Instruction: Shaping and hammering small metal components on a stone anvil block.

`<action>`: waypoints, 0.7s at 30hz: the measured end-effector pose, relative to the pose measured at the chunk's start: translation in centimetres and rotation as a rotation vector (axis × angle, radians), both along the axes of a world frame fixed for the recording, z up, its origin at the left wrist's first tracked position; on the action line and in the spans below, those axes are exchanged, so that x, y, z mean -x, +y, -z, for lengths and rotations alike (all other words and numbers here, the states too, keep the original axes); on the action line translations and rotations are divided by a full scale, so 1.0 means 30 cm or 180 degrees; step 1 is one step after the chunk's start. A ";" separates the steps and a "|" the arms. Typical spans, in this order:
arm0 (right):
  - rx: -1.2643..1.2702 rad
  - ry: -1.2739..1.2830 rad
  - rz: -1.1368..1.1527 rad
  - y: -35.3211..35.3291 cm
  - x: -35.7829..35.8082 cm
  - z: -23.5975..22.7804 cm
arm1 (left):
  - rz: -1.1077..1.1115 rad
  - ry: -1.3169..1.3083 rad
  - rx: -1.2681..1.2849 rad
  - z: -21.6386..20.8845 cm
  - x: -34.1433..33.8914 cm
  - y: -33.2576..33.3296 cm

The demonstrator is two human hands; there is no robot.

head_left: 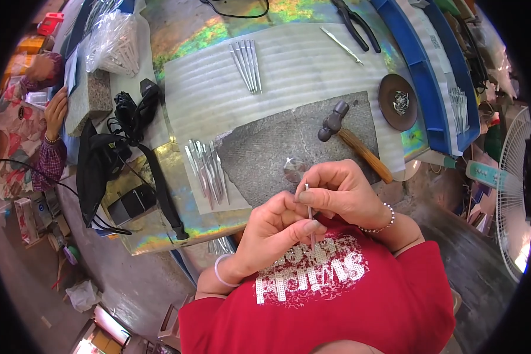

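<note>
Close to my chest, both hands are closed on one slender silver metal piece [310, 210], held nearly upright. My left hand [277, 230] grips its lower part between thumb and fingers. At its upper end, my right hand [343, 192] pinches it with thumb and forefinger. Just beyond my fingers a grey stone slab [259, 147] lies on the table, with a small clear round item [295, 169] on it. A hammer [354, 141] with a wooden handle rests across the slab's right side. Similar slender silver pieces [206, 171] lie in a group left of the slab.
Farther off are more silver pieces [246, 66], a single one [342, 45] and black-handled pliers [359, 26]. A brown dish [389, 121] holds small metal pins. Blue trays [422, 71] line the right, near a fan [516, 189]. Black straps [156, 183] lie left, near another person's hand [56, 112].
</note>
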State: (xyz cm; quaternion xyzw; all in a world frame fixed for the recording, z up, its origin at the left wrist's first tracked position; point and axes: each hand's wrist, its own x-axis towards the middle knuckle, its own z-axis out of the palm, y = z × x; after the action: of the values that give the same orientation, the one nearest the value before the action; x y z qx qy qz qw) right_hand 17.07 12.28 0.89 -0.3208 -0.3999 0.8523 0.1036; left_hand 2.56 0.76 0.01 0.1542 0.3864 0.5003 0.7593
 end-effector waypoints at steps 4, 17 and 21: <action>0.0060 0.0045 -0.0004 0.008 0.004 0.004 | -0.0032 0.0090 -0.0069 0.001 0.000 0.007; 0.0029 0.0272 0.0099 0.017 0.002 0.033 | -0.0117 0.0218 -0.0086 -0.006 -0.007 0.022; -0.0101 0.0554 0.0310 0.020 0.002 0.030 | -0.0420 0.0414 -0.0121 -0.006 0.010 0.013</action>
State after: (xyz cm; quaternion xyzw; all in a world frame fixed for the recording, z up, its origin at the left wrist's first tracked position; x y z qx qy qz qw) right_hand 16.99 12.88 -0.02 -0.2630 -0.3868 0.8645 0.1843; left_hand 2.25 1.16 0.18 0.1750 0.4346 0.5454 0.6950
